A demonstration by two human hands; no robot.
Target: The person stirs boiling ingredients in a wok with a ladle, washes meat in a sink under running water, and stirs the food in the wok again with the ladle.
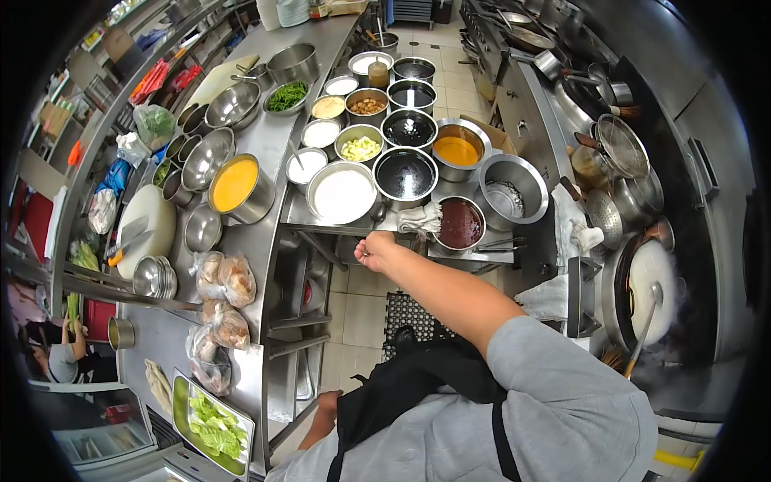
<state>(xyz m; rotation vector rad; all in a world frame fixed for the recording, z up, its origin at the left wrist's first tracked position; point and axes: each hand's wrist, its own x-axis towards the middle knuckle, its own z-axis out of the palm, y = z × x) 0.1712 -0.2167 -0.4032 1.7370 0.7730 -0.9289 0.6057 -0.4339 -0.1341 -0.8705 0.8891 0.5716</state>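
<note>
My right hand [375, 251] is stretched out over the front edge of the steel counter, fingers curled closed. Whatever they hold, if anything, is hidden. Just beyond it a small metal spoon [378, 212] lies beside a folded white cloth [419, 218]. Around the hand stand a wide pot of white powder [343, 193], a pot of dark liquid [405, 174] and a pot of dark red sauce [460, 223]. Down at my side, by the left counter, is my left hand [328, 404]; its fingers are mostly hidden.
On the left counter [277, 173] are a pot of orange liquid [235, 183], steel bowls, bagged food [225, 277] and a tray of lettuce [215, 426]. A knife [128, 247] lies on a round board. At right, a steaming wok [650, 293] holds a ladle. Another person [68, 349] works far left.
</note>
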